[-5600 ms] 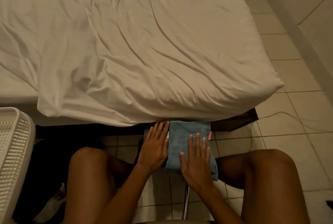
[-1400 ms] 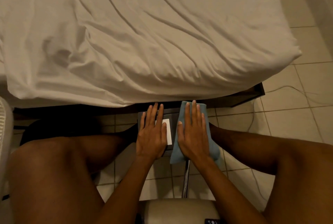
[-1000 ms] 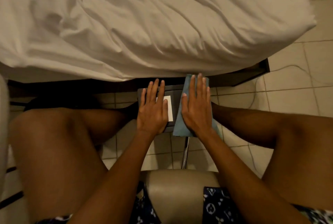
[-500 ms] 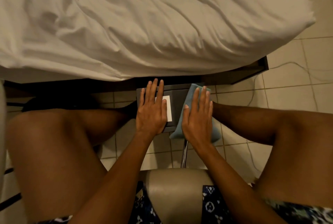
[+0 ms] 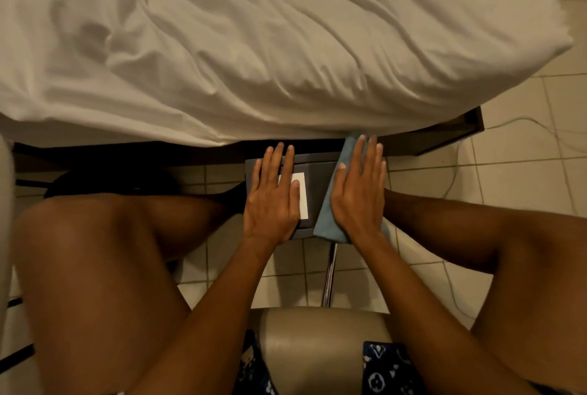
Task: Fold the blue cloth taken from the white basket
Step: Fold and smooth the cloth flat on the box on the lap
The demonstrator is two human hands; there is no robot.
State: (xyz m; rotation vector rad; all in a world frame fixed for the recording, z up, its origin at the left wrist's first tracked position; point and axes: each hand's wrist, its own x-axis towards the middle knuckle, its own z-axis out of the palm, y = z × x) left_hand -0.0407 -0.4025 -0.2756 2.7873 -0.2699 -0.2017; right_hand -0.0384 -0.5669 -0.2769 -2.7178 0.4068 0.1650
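Tiled floor point(image 5: 514, 178) and a padded seat point(image 5: 317, 347) lie nearest. Beyond, on a small dark stand point(image 5: 317, 178), the left hand point(image 5: 273, 201) rests flat, holding nothing; the right hand point(image 5: 359, 191), fingers spread, presses the narrow folded blue cloth point(image 5: 327, 223). Farthest, a white-sheeted bed point(image 5: 286, 45). Step: flattening the fold; next, probably a crosswise fold.

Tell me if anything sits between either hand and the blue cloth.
Nothing visible does. The right hand lies flat on the blue cloth. The left hand rests beside it on the dark box, with only bare box top between.
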